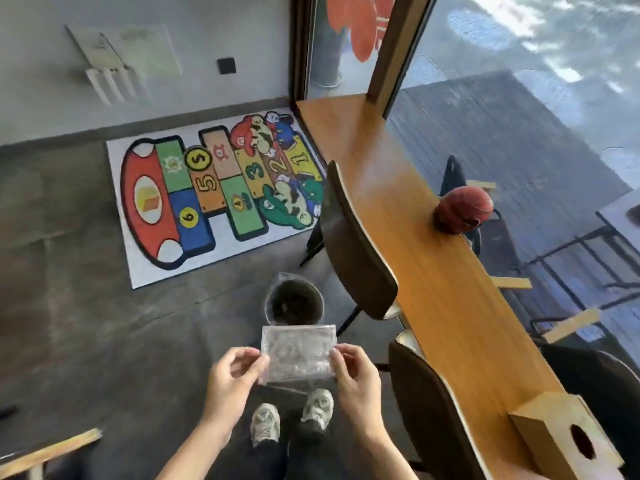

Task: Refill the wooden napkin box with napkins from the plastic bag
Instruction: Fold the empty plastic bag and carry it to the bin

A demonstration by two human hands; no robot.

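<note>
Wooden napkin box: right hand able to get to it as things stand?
Probably not yet: the right hand and left hand both hold the plastic bag. The wooden napkin box sits on the counter, a chair back partly between.

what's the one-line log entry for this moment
left hand: holds plastic bag left edge | right hand: holds right edge | bag: over bin | napkin box: on counter, untouched

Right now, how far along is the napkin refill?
Looks near the end. Done, apparently: the plastic bag looks flat and empty. The wooden napkin box sits on the counter; its contents are not visible. In hand: both hands, left and right, hold the bag over the bin. Left: probably dropping it in.
</note>
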